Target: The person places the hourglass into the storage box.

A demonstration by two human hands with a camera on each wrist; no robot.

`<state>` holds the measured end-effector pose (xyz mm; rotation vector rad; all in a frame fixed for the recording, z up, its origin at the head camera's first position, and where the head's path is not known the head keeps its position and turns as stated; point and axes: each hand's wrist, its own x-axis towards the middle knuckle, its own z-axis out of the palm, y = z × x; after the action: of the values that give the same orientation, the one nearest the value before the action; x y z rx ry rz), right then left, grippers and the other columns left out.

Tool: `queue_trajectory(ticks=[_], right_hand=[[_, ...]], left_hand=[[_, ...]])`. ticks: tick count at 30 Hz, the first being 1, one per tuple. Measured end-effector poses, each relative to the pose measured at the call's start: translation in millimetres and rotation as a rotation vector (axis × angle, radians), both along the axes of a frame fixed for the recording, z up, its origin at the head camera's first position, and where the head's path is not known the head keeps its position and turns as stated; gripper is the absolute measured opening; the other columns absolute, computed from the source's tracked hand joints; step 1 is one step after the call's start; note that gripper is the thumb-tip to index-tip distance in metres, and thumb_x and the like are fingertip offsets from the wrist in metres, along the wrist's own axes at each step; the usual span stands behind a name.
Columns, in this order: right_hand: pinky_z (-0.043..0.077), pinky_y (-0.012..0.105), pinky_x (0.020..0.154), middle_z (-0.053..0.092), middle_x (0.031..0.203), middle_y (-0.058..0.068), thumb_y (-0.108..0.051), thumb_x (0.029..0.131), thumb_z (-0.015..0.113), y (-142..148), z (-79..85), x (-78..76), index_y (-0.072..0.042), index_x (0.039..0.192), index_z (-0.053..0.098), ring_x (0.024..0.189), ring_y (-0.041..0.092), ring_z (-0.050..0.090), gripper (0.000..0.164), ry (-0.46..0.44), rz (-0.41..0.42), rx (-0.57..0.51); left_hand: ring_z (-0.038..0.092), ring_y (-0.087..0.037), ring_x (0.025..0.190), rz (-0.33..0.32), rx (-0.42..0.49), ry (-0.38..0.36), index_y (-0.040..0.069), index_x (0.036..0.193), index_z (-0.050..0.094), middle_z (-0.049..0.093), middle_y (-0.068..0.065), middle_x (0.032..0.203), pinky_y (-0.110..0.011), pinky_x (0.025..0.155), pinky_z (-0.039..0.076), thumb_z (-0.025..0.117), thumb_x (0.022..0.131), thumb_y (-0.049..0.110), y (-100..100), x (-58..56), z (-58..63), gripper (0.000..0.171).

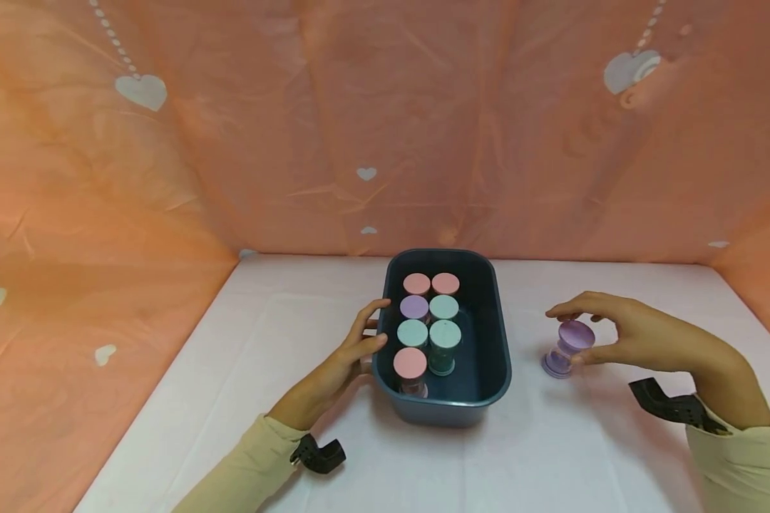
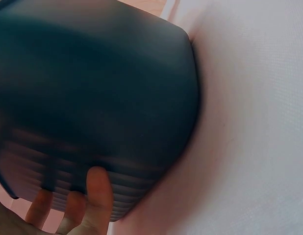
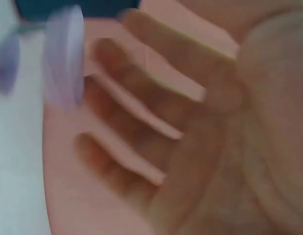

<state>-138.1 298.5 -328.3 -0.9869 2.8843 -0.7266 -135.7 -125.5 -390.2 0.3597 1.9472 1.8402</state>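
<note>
A purple-capped sand timer stands on the white tabletop to the right of the dark blue-grey tub. My right hand is around its upper cap, index finger above and thumb at the near side; in the right wrist view the fingers are spread, with the blurred timer beyond their tips. My left hand rests against the tub's left side, fingertips at the rim. In the left wrist view its fingers lie along the ribbed outer wall. Several sand timers with pink, mint and purple caps stand inside the tub.
Inside the tub, the timers stand in two columns toward the left, with bare tub floor along the right. An orange sheet with pale hearts rises behind the table and at both sides. Black bands are on both wrists.
</note>
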Motion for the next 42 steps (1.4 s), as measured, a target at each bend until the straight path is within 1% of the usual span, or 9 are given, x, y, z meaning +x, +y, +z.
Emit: queue_trajectory(ticks=[3, 8, 17, 21, 24, 29, 36, 39, 42], right_hand=[[0.046, 0.020, 0.088, 0.061, 0.128, -0.019, -0.035, 0.075, 0.085, 17, -3.3, 0.0, -0.033, 0.132, 0.059, 0.113, -0.009, 0.053, 0.063, 0.022, 0.033, 0.026], [0.048, 0.020, 0.085, 0.064, 0.123, -0.017, -0.027, 0.076, 0.085, 25, -11.9, -4.7, -0.028, 0.131, 0.061, 0.107, -0.007, 0.056, 0.060, 0.057, 0.058, 0.024], [0.049, 0.021, 0.082, 0.067, 0.117, -0.017, -0.028, 0.077, 0.085, 18, -17.0, -8.5, -0.030, 0.126, 0.065, 0.098, -0.004, 0.058, 0.053, 0.046, 0.008, 0.040], [0.050, 0.024, 0.081, 0.067, 0.117, -0.016, -0.032, 0.077, 0.084, 19, -15.6, -8.1, -0.031, 0.126, 0.065, 0.097, -0.004, 0.056, 0.053, 0.018, -0.026, 0.067], [0.050, 0.024, 0.080, 0.068, 0.118, -0.015, -0.035, 0.077, 0.084, 18, -14.8, -8.5, -0.031, 0.126, 0.066, 0.095, -0.004, 0.056, 0.052, 0.022, -0.035, 0.080], [0.050, 0.023, 0.078, 0.068, 0.110, -0.018, -0.038, 0.075, 0.084, 13, -14.5, -9.0, -0.029, 0.123, 0.068, 0.092, -0.005, 0.055, 0.051, 0.039, -0.043, 0.069], [0.051, 0.025, 0.078, 0.067, 0.108, -0.018, -0.038, 0.075, 0.085, 8, -14.8, -9.0, -0.028, 0.122, 0.069, 0.091, -0.003, 0.055, 0.051, -0.018, -0.059, 0.042], [0.050, 0.025, 0.077, 0.067, 0.105, -0.017, -0.039, 0.073, 0.086, 6, -15.9, -9.2, -0.026, 0.119, 0.069, 0.091, -0.003, 0.055, 0.051, -0.007, -0.060, 0.038], [0.049, 0.024, 0.078, 0.066, 0.100, -0.019, -0.040, 0.072, 0.087, 3, -16.7, -9.2, -0.028, 0.115, 0.070, 0.090, -0.003, 0.055, 0.048, 0.003, -0.067, 0.024]], left_hand=[[0.030, -0.040, 0.136, -0.002, -0.009, -0.001, 0.046, 0.150, 0.021, 0.015, -0.011, 0.149, -0.063, 0.105, 0.035, 0.047, 0.095, 0.043, 0, -1.1, -0.2, 0.061], [0.028, -0.041, 0.138, 0.010, -0.014, -0.006, 0.047, 0.149, 0.021, 0.015, -0.011, 0.149, -0.068, 0.107, 0.031, 0.046, 0.095, 0.042, 1, -1.2, -0.3, 0.060], [0.027, -0.041, 0.138, 0.004, -0.008, -0.007, 0.046, 0.150, 0.021, 0.015, -0.012, 0.149, -0.065, 0.106, 0.033, 0.047, 0.095, 0.043, 0, 0.4, -0.8, 0.061], [0.026, -0.041, 0.139, 0.002, -0.015, -0.011, 0.048, 0.149, 0.021, 0.015, -0.011, 0.150, -0.067, 0.107, 0.032, 0.047, 0.095, 0.044, 1, 0.3, 0.6, 0.060], [0.026, -0.041, 0.139, 0.005, -0.017, -0.014, 0.048, 0.149, 0.021, 0.015, -0.011, 0.150, -0.068, 0.108, 0.030, 0.047, 0.095, 0.044, 1, 0.5, 1.2, 0.060], [0.027, -0.041, 0.139, 0.008, -0.011, -0.012, 0.047, 0.150, 0.021, 0.014, -0.011, 0.150, -0.069, 0.109, 0.028, 0.046, 0.095, 0.042, 1, 1.1, 1.1, 0.060], [0.026, -0.041, 0.139, 0.008, -0.009, -0.012, 0.047, 0.150, 0.021, 0.014, -0.011, 0.150, -0.070, 0.109, 0.027, 0.046, 0.095, 0.042, 1, 1.8, 1.1, 0.061], [0.025, -0.041, 0.140, 0.008, -0.010, -0.013, 0.047, 0.149, 0.021, 0.014, -0.011, 0.150, -0.070, 0.109, 0.028, 0.046, 0.095, 0.042, 1, 1.5, 0.8, 0.061], [0.025, -0.041, 0.140, 0.006, -0.010, -0.012, 0.047, 0.150, 0.021, 0.014, -0.011, 0.151, -0.070, 0.109, 0.028, 0.046, 0.095, 0.043, 1, 1.3, 0.4, 0.061]])
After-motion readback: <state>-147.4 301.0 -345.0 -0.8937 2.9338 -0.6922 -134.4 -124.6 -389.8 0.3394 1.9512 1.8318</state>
